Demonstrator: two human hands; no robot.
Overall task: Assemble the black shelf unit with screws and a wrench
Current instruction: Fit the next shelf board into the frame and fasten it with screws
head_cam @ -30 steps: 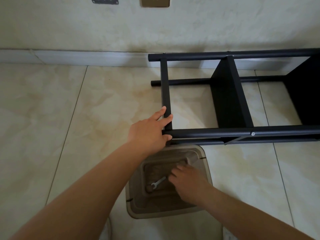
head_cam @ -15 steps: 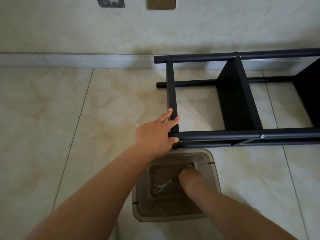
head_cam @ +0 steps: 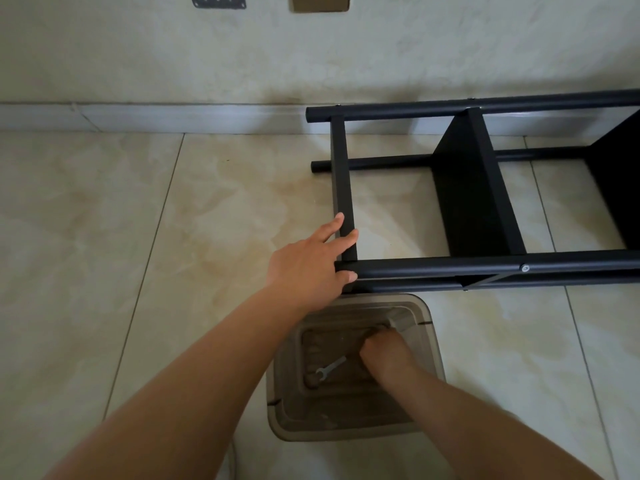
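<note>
At frame centre the left hand (head_cam: 306, 263) has its grip on the corner of the black shelf unit (head_cam: 464, 202), fingers laid over the short crossbar and the thumb curled under the near long tube. The right hand (head_cam: 386, 355), at lower centre, reaches down into a translucent brown bin (head_cam: 429, 344); whether its grip holds anything cannot be told, as its fingertips are hidden. A small silver wrench (head_cam: 330, 369) lies on the bin's bottom just left of that hand. The shelf unit lies on its side on the tiled floor (head_cam: 104, 271), stretching to the right edge, with one screw (head_cam: 525, 268) showing on the near tube.
</note>
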